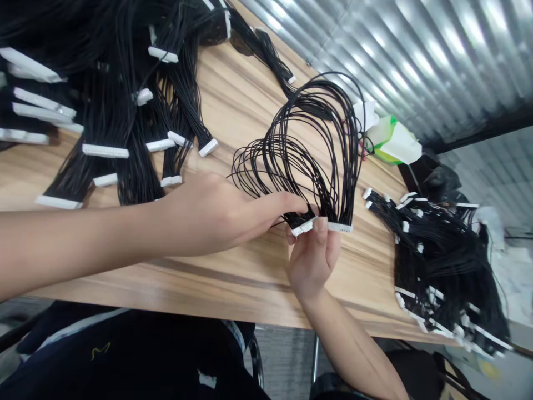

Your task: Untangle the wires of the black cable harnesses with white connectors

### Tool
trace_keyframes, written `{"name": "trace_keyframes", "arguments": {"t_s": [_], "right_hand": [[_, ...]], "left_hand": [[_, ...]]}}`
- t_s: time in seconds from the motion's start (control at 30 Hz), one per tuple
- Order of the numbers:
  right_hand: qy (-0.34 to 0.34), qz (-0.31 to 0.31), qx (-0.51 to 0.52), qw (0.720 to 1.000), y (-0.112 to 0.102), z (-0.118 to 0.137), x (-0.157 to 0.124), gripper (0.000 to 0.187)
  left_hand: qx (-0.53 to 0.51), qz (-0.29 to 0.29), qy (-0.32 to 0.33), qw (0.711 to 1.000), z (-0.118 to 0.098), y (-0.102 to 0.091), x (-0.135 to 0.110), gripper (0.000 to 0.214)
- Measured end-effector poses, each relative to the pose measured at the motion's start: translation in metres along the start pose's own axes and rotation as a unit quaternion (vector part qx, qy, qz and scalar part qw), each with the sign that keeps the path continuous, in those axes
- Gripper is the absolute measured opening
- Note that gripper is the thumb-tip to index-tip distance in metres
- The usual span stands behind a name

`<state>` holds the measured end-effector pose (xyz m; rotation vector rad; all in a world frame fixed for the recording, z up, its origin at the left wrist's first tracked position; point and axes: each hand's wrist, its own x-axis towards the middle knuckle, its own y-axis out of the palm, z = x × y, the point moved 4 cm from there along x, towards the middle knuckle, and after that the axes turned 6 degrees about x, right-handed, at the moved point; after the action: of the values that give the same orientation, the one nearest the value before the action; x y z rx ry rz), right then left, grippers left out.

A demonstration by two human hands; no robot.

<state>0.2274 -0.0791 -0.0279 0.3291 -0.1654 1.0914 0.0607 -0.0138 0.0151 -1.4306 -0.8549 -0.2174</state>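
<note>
Right hand (312,261) pinches white plastic connector (339,227) between thumb and fingers, holding black wire harness (300,139) just above wood tabletop (250,289). Harness rises in loose loops: thin wires, light, soft, springy, likely to snag. Connector housings look firmest place to hold; loops give little support. Left hand (212,214) reaches across, fingers together, tips at second connector (303,226); cannot tell if gripping. More harnesses (137,128) heaped at left, another heap (441,261) at right.

Wooden tabletop (233,283), corrugated metal wall (416,55), plastic container (393,143)
</note>
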Motion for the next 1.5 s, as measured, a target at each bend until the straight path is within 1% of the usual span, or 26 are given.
{"name": "trace_keyframes", "arguments": {"t_s": [0.07,0.13,0.27,0.4,0.5,0.57,0.6,0.63,0.7,0.77,0.83,0.9,0.97,1.03,1.1,1.17,1.23,1.3,1.33,1.37,1.4,1.43,1.5], "right_hand": [[-0.009,0.000,-0.010,1.000,0.000,0.001,-0.001,0.025],[-0.014,0.007,-0.009,1.000,0.001,0.002,-0.002,0.027],[-0.015,0.020,0.004,1.000,0.000,0.002,-0.003,0.024],[-0.011,0.035,-0.009,0.999,0.000,0.002,-0.003,0.026],[-0.008,0.051,-0.016,0.999,0.001,0.002,-0.004,0.028],[-0.008,0.049,-0.023,0.999,0.001,0.002,-0.004,0.026],[-0.009,0.044,-0.029,0.999,0.000,0.002,-0.004,0.024],[-0.009,0.039,-0.035,0.999,-0.001,0.001,-0.005,0.023],[-0.009,0.046,-0.056,0.997,-0.004,0.000,-0.006,0.021],[-0.014,0.080,-0.077,0.994,-0.006,-0.003,-0.007,0.020],[-0.023,0.115,-0.084,0.990,-0.007,-0.005,-0.008,0.019],[-0.029,0.132,-0.078,0.988,-0.009,-0.006,-0.008,0.017],[-0.030,0.142,-0.072,0.987,-0.009,-0.006,-0.008,0.018],[-0.027,0.151,-0.076,0.985,-0.009,-0.006,-0.007,0.019],[-0.018,0.153,-0.084,0.985,-0.008,-0.006,-0.007,0.020],[-0.003,0.143,-0.086,0.986,-0.006,-0.005,-0.005,0.023],[0.023,0.124,-0.080,0.989,-0.004,-0.004,-0.003,0.029],[0.050,0.093,-0.061,0.993,-0.002,-0.003,0.000,0.032],[0.061,0.077,-0.048,0.994,-0.002,-0.003,0.001,0.032],[0.068,0.062,-0.033,0.995,-0.001,-0.003,0.003,0.032],[0.073,0.049,-0.021,0.996,-0.001,-0.003,0.004,0.033],[0.077,0.041,-0.013,0.996,-0.001,-0.003,0.005,0.033],[0.080,0.032,-0.011,0.996,-0.001,-0.003,0.006,0.035]], "left_hand": [[0.013,-0.029,0.025,0.999,-0.001,-0.003,0.002,0.026],[0.014,-0.042,0.041,0.998,-0.002,-0.004,0.003,0.026],[0.029,-0.038,0.078,0.996,-0.003,-0.005,0.003,0.025],[0.064,-0.027,0.075,0.995,0.000,-0.005,0.005,0.025],[0.068,-0.045,0.079,0.994,0.001,-0.009,0.010,0.025],[0.063,-0.056,0.084,0.993,0.000,-0.011,0.012,0.027],[0.055,-0.052,0.083,0.994,0.000,-0.010,0.013,0.026],[0.039,-0.040,0.074,0.996,0.000,-0.009,0.013,0.024],[-0.032,0.017,0.026,0.999,0.004,-0.004,0.012,0.020],[-0.130,0.078,-0.037,0.988,0.008,0.002,0.010,0.017],[-0.194,0.109,-0.075,0.972,0.012,0.004,0.009,0.016],[-0.207,0.135,-0.080,0.966,0.014,0.005,0.010,0.017],[-0.198,0.171,-0.074,0.962,0.015,0.006,0.012,0.016],[-0.172,0.181,-0.059,0.966,0.015,0.005,0.013,0.017],[-0.124,0.155,-0.041,0.979,0.015,0.002,0.015,0.022],[-0.070,0.108,-0.013,0.992,0.015,-0.003,0.017,0.031],[-0.036,0.034,0.035,0.998,0.012,-0.010,0.017,0.042],[-0.065,-0.028,0.116,0.991,0.003,-0.015,0.012,0.047],[-0.098,-0.037,0.156,0.982,-0.002,-0.016,0.008,0.048],[-0.137,-0.033,0.184,0.973,-0.007,-0.015,0.004,0.048],[-0.176,-0.011,0.199,0.964,-0.012,-0.013,0.000,0.048],[-0.210,0.014,0.197,0.957,-0.016,-0.011,-0.003,0.049],[-0.267,0.059,0.162,0.948,-0.021,-0.006,-0.006,0.047]]}}
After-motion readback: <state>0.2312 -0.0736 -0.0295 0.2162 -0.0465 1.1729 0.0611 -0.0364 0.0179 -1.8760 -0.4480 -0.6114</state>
